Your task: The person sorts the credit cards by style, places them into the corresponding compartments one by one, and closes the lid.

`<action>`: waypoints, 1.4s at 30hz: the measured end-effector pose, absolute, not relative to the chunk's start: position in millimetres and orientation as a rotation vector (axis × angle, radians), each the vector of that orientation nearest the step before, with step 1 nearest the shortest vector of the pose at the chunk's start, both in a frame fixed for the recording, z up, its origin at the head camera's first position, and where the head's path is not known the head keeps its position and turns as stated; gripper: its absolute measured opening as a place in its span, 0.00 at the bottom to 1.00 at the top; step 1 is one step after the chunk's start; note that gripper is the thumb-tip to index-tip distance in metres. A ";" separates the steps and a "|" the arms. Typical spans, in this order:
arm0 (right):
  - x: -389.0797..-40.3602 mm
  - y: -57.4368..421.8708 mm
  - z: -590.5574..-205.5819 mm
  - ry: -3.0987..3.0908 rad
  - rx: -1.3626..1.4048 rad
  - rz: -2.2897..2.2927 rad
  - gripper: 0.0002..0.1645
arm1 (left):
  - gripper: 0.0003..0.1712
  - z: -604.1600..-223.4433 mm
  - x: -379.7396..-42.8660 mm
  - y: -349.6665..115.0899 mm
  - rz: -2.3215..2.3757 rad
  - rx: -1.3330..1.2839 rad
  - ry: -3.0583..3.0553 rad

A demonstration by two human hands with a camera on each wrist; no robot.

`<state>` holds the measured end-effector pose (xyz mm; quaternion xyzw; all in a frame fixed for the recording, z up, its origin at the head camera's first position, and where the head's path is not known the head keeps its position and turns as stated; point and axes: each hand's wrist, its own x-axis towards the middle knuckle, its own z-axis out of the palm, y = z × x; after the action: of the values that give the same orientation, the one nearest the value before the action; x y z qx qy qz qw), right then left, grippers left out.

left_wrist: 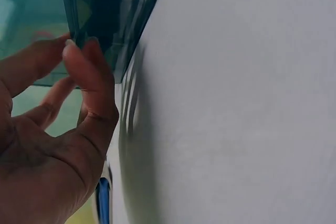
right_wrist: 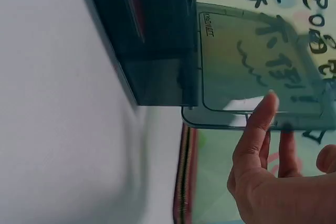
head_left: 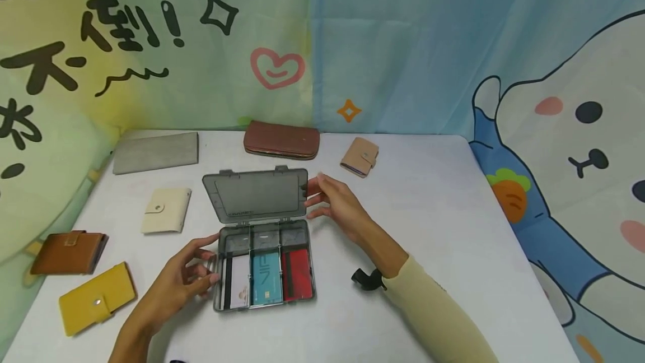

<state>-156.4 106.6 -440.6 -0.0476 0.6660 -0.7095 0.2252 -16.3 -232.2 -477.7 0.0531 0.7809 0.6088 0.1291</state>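
A grey see-through plastic card box [head_left: 250,308] lies on the table, its lid [head_left: 259,195] raised on hinges at the back. Three cards lie in its front compartments: a white card [head_left: 242,282] with a black stripe, a teal VIP card [head_left: 267,282] and a red card [head_left: 300,274] with a dark stripe. My left hand [head_left: 173,276] holds the box's left side, thumb at the front part of that wall and index finger further back. At the lid's right edge are the extended fingertips of my right hand [head_left: 340,206]; its thumb stands apart from the lid in the right wrist view.
Left of the box lie a cream wallet [head_left: 166,210], a brown wallet [head_left: 69,253] and a yellow wallet [head_left: 97,298]. Along the back are a grey pouch [head_left: 156,153], a dark brown zip wallet [head_left: 281,140] and a small tan card holder [head_left: 359,157]. A printed curtain [head_left: 393,49] hangs behind the table.
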 end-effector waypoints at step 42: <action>-57.3 84.5 -461.8 2.906 -1.315 -0.153 0.64 | 0.72 -465.6 -15.6 -190.4 0.694 0.575 3.022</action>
<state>-57.3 84.5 -461.8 -0.4116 0.9097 -0.0480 -0.0259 -15.6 -190.4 -465.6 0.1824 0.9583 0.2200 -0.0060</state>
